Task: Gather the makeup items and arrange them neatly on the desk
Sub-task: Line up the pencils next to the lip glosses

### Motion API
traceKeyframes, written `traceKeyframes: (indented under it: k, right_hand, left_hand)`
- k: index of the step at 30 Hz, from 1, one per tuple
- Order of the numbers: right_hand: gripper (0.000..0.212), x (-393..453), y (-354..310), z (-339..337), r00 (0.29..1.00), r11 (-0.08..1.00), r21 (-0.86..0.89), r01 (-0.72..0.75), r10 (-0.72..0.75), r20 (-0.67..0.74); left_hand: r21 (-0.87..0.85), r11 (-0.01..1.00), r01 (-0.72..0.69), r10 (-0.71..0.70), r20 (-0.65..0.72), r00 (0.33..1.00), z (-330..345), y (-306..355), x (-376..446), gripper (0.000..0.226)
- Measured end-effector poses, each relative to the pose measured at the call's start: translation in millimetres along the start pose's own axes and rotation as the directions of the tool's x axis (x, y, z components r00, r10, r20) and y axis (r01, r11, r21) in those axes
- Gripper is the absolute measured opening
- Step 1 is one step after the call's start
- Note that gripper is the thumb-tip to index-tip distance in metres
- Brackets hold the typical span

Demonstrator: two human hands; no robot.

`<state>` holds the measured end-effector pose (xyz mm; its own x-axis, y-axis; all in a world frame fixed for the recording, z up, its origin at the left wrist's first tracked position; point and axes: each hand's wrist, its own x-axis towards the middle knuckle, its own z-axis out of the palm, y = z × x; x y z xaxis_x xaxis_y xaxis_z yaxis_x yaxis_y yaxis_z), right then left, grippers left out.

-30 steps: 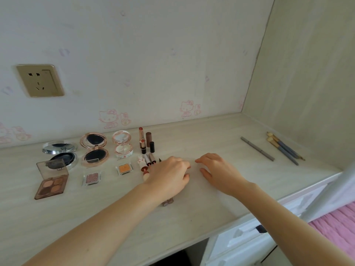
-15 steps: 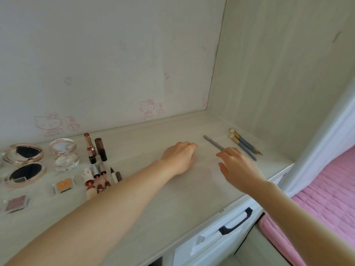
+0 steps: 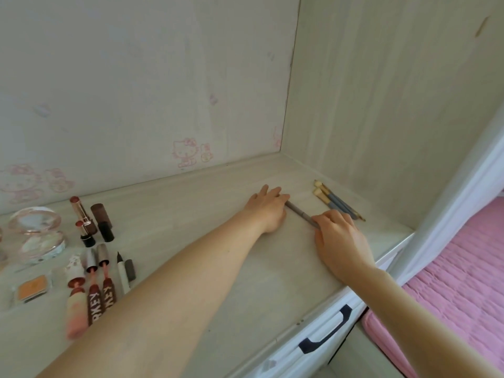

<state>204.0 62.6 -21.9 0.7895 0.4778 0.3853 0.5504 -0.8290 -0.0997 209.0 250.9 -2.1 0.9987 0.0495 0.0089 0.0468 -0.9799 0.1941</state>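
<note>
A thin grey makeup pencil (image 3: 299, 214) lies on the pale wood counter (image 3: 207, 219) near its right end, between the two hands. Its long axis runs on a diagonal, the far end pointing up and left toward the back wall, the near end down and right toward the counter's front edge. The left hand (image 3: 268, 208) lies flat beside it with fingers (image 3: 275, 193) straight and close together, their tips touching the pencil's far end. The right hand (image 3: 339, 241) covers the near end; its fingers (image 3: 326, 218) curl down over the pencil, though whether they truly pinch it or only rest on it is hard to make out, since the tips are hidden under the knuckles. Only the middle stretch of the pencil shows.

Just right of the pencil, near the side wall, three makeup brushes (image 3: 336, 200) with blue handles lie side by side on much the same diagonal, apart from both hands.

Well to the left stand two open lipsticks (image 3: 83, 216) and their dark caps (image 3: 102, 222). In front of them lie lip gloss tubes (image 3: 94, 293) and an eyeliner pen (image 3: 122, 271) in a row, partly hidden by the left forearm. A round clear compact (image 3: 36, 236) and a small orange eyeshadow pan (image 3: 31, 286) sit at the left edge, slightly blurred.

Below the counter a white drawer (image 3: 313, 347) with a dark handle shows, and a pink bed (image 3: 463, 282) at right.
</note>
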Motion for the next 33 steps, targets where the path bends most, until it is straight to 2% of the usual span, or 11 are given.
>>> traceKeyframes:
  k: [3, 6, 13, 17, 28, 33]
  right_hand:
    - [0.031, -1, -1, 1, 1.0, 1.0, 0.008, 0.014, -0.014, -0.004]
    - [0.027, 0, -7, 0, 1.0, 1.0, 0.023, 0.022, -0.021, -0.011]
    - [0.021, -2, -14, -4, 0.999, 0.999, 0.009, 0.041, -0.041, 0.021]
    - [0.018, -11, -23, -11, 0.998, 0.996, 0.056, 0.065, -0.065, -0.011]
    - [0.011, -44, -68, -33, 0.987, 0.94, 0.305, 0.151, -0.124, -0.106]
    - [0.008, -59, -95, -48, 0.973, 0.909, 0.357, 0.215, -0.168, -0.157]
  left_hand:
    - [-0.089, 0.996, 0.002, -0.003, -0.002, 1.0, 1, -7, 0, 0.047]
    - [-0.16, 0.987, 0.006, -0.017, -0.068, 0.998, 3, -13, -10, 0.041]
    - [-0.098, 0.995, -0.019, 0.0, -0.185, 0.983, -4, -29, -41, 0.021]
    - [-0.135, 0.991, -0.01, -0.016, -0.193, 0.981, -9, -37, -66, 0.013]
    - [-0.371, 0.927, -0.059, -0.032, -0.234, 0.972, -31, -64, -152, 0.004]
    - [-0.418, 0.905, -0.075, -0.051, -0.283, 0.958, -45, -78, -192, 0.01]
